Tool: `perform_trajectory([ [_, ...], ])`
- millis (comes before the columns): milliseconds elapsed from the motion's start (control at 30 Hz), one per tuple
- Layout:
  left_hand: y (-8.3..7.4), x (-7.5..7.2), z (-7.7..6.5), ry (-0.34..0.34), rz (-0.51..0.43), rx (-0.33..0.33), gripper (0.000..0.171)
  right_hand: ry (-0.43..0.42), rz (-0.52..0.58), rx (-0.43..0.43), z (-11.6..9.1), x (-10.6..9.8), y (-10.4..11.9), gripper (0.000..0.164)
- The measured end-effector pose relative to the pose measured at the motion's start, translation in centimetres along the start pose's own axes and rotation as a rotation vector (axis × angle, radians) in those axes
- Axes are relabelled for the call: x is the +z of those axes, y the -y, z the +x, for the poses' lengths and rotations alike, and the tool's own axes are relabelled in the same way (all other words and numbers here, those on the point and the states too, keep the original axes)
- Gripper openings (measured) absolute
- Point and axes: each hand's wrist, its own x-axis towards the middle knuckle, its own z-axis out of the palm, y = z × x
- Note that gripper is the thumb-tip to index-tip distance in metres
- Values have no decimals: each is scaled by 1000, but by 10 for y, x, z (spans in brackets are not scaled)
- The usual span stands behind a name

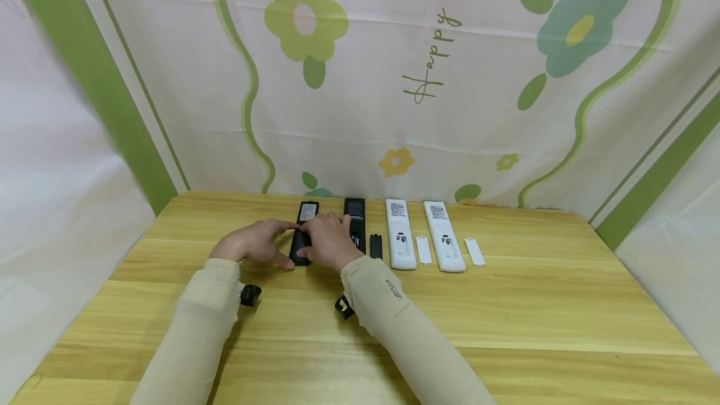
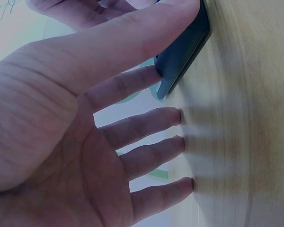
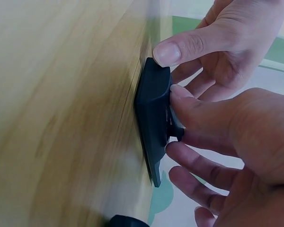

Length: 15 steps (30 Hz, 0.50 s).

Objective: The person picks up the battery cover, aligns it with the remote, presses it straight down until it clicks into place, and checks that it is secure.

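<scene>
A black remote control (image 1: 308, 212) lies face down at the left of a row, its label toward the back. My left hand (image 1: 259, 242) steadies it, with the thumb at its near end and the index finger along its side; the other fingertips are at the tabletop. From the right, my right hand (image 1: 332, 242) pinches a small black battery cover (image 3: 176, 131) between thumb and index finger. In the right wrist view the cover stands tilted up from the back of the remote. The fingers hide the battery compartment.
Right of my hands lie a second black remote (image 1: 354, 208), its compartment open, and a loose black cover (image 1: 375, 247). Two white remotes (image 1: 400, 230) with open compartments follow, each beside a white cover (image 1: 423, 250). A printed curtain (image 1: 360, 111) hangs behind the wooden table (image 1: 506, 330).
</scene>
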Motion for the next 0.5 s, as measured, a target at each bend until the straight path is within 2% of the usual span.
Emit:
perform_trajectory([
  [500, 0, 0, 0, 1, 4, -13, 87, 85, -101, -39, -4, 1, -1, 47],
])
